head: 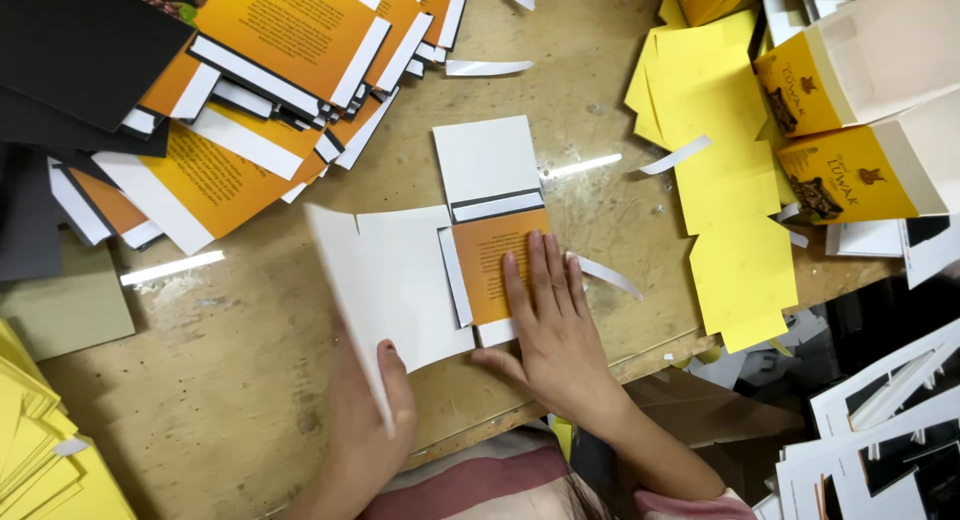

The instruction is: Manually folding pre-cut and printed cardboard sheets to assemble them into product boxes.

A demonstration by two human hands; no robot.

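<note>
Flat white-and-orange die-cut card box blank [470, 255] lying near the front edge of the scuffed wooden tabletop [240, 380], white inner face up, one orange printed panel folded over the middle. Thin, light, springy stuff by the look of it, likely to crease along the scored lines and slide on bare wood; best held by an edge or pinned flat on a panel. Right hand [545, 325] spread open, fingers together, palm pressing the orange panel down. Left hand [375, 415] pinching the raised left flap at its lower edge, thumb on top, flap tilted up off the wood. Further out, a fanned stack of matching orange blanks [270, 70] at upper left, loose yellow cut sheets [725, 190] to the right, folded orange cartons [850, 130] beyond.
</note>
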